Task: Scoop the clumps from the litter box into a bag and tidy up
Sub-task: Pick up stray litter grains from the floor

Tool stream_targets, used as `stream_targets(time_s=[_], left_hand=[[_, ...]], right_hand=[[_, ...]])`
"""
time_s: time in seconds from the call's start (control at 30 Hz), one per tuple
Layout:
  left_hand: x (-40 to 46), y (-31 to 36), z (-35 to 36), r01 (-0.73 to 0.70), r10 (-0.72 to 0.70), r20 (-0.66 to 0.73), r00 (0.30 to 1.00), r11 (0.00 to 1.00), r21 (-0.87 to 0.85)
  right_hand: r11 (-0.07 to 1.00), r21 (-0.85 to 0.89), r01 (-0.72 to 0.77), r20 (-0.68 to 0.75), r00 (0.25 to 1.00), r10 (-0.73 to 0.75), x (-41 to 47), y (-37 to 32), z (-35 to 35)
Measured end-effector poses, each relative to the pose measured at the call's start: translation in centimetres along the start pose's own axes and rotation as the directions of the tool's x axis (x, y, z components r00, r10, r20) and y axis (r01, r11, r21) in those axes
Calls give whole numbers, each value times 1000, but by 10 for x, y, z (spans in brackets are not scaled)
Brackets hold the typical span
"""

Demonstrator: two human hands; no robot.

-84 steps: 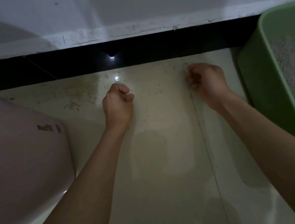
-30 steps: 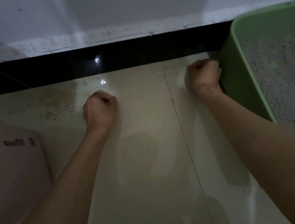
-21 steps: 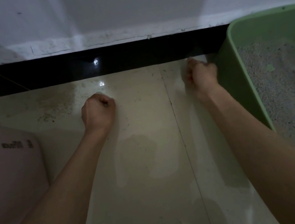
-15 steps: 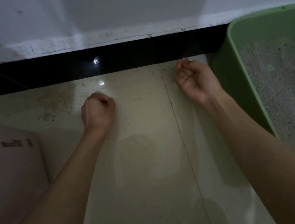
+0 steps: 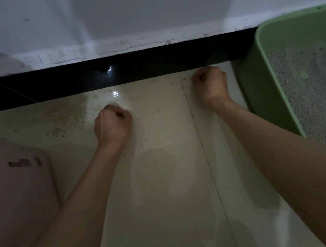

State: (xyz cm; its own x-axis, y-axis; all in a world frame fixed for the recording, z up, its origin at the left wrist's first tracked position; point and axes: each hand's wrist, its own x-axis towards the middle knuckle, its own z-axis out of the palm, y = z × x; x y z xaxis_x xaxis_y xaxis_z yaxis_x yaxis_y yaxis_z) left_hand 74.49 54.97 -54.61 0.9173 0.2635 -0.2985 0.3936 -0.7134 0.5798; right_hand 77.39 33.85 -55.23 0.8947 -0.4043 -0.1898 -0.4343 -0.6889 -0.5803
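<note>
Beside glossy cream floor tiles (image 5: 169,187) sits a green plastic litter box (image 5: 265,92) of speckled grey litter (image 5: 315,101), left hand (image 5: 112,123) and right hand (image 5: 212,86) both fisted, holding nothing.

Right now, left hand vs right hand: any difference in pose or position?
The left hand sits over open floor, nearer the camera; the right hand is farther out, by the black baseboard and beside the green litter box. Both hands are fists holding nothing.
</note>
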Motion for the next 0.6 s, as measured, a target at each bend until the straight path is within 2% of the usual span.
stream_targets(time_s=[0.07,0.1,0.13,0.17,0.2,0.23,0.27,0.3,0.33,0.4,0.47,0.53,0.6], left_hand=[[-1,0,0,3,-3,1,1000,1000,-1],[-1,0,0,1,-1,4,1000,1000,-3],[-1,0,0,1,-1,6,1000,1000,-7],[-1,0,0,3,-3,6,1000,1000,-10],[-1,0,0,8,-8,5,1000,1000,-10],[0,0,0,11,-11,2,1000,1000,-9],[0,0,1,11,-11,2,1000,1000,-6],[1,0,0,6,-6,3,1000,1000,-1],[0,0,0,-1,0,5,1000,1000,3],[-1,-2,-1,-14,15,16,1000,1000,-4],[-2,-4,-3,-25,26,48,999,999,-20],[0,-8,-9,-1,11,78,997,993,-119],[-2,-13,-16,35,-7,95,995,955,-293]], right_hand=[[1000,29,7,16,1000,-7,0,-3,-2],[993,114,-23,6,1000,22,1,-4,-3],[959,269,-89,8,996,90,0,-6,-4],[843,503,-190,56,981,187,-4,-8,-6],[622,724,-298,167,951,261,-12,-11,-11],[339,862,-378,301,918,258,-20,-13,-14],[94,899,-428,404,893,199,-29,-11,-16],[-60,885,-461,465,875,135,-38,-10,-19],[-139,866,-481,493,867,76,-46,-10,-21],[-203,849,-487,496,868,-7,-57,-10,-25],[-189,858,-477,480,877,-34,-64,-8,-30],[-90,872,-480,479,877,-36,-72,-10,-36],[17,871,-491,491,871,-19,-80,-11,-39]])
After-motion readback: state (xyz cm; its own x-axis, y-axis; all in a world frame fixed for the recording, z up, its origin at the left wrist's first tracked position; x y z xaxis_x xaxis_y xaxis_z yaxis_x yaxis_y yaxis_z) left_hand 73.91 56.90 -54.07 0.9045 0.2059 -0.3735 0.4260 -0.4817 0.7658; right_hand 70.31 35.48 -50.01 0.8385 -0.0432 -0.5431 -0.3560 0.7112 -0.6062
